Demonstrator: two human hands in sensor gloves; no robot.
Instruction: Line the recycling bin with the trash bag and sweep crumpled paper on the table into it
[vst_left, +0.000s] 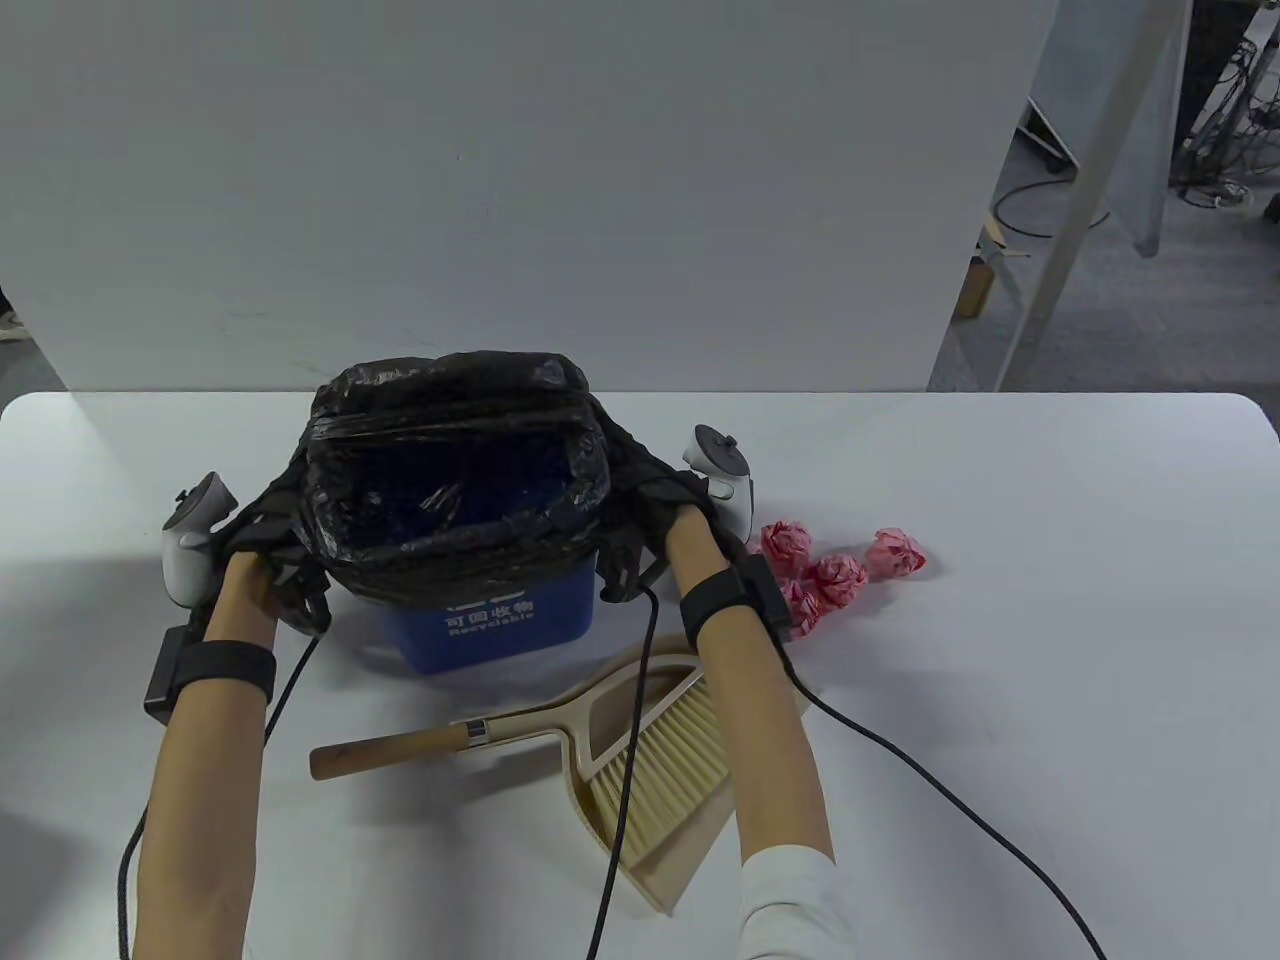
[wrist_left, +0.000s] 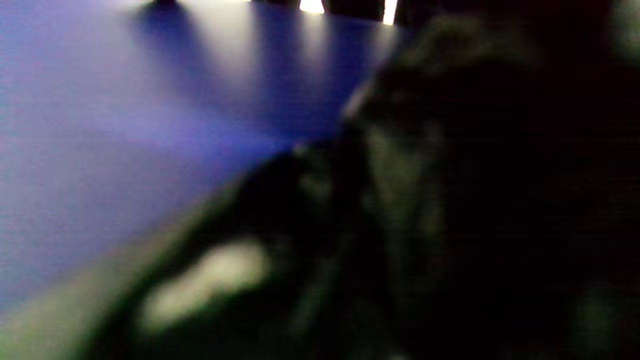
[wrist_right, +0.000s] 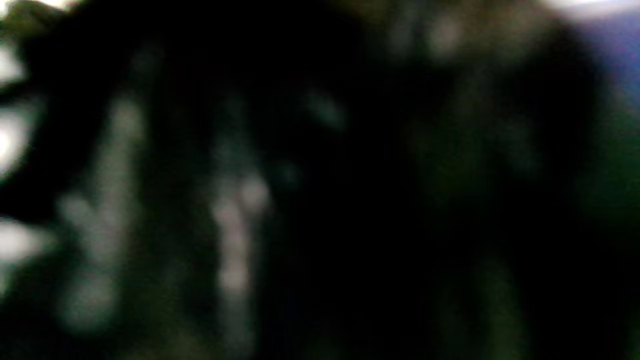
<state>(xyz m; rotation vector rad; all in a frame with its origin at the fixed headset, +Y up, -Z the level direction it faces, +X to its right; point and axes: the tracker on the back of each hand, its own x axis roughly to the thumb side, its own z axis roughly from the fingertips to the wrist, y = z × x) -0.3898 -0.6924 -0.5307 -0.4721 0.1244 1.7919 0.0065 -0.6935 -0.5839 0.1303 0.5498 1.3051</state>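
My left hand (vst_left: 268, 560) and right hand (vst_left: 650, 520) grip the black trash bag (vst_left: 440, 400) folded over the blue recycling bin's (vst_left: 500, 620) rim at frame centre, hand broom (vst_left: 480, 735) and dustpan (vst_left: 650, 800) below, pink paper balls (vst_left: 840, 575) crowding right.

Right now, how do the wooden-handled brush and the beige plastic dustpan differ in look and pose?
The wooden-handled brush has a round handle pointing left and pale bristles; the beige plastic dustpan is a flat scoop. The brush lies on top, the dustpan underneath on the white table. Both are beige-toned, untouched, in front of the blue recycling bin.

Black sensor gloves cover the left hand (vst_left: 268, 560) and right hand (vst_left: 655, 525), each carrying a grey-white tracker. Black wrist straps trail black cables. Forearms are bare; a white sleeve (vst_left: 795, 900) shows.
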